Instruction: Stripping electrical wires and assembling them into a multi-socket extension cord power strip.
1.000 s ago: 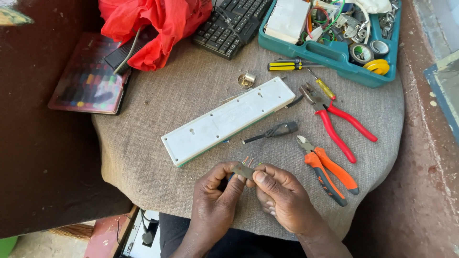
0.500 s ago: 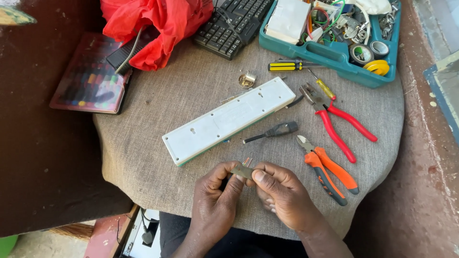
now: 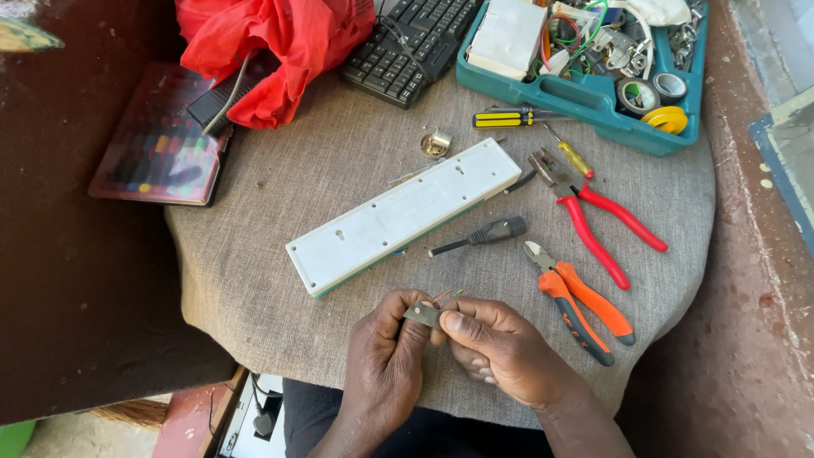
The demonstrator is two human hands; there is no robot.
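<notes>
Here, both hands meet over the near edge of the cloth-covered table [image 3: 254,280], pinching one small grey metal piece [image 3: 421,315] between them: the left hand [image 3: 386,365] has its thumb and fingertips closed narrowly on the piece's left end, and the right hand [image 3: 500,348] presses its thumb on the right end with the other fingers curled under. Thin wire ends [image 3: 448,294] stick up just beyond the fingertips. Just right of the right hand's knuckles lie orange-handled cutters [image 3: 581,301]. A little beyond the fingers rests a black-handled tool [image 3: 483,235], and past it a long white power strip [image 3: 405,213] lies diagonally, back side up. Farther right of the fingers are red-handled pliers [image 3: 593,212]. Beyond the strip sit a small brass fitting [image 3: 435,143] and a yellow-and-black screwdriver [image 3: 513,119]. Farthest off are a teal tray [image 3: 585,97] of parts, a black keyboard [image 3: 411,42] and a red cloth [image 3: 271,47].
</notes>
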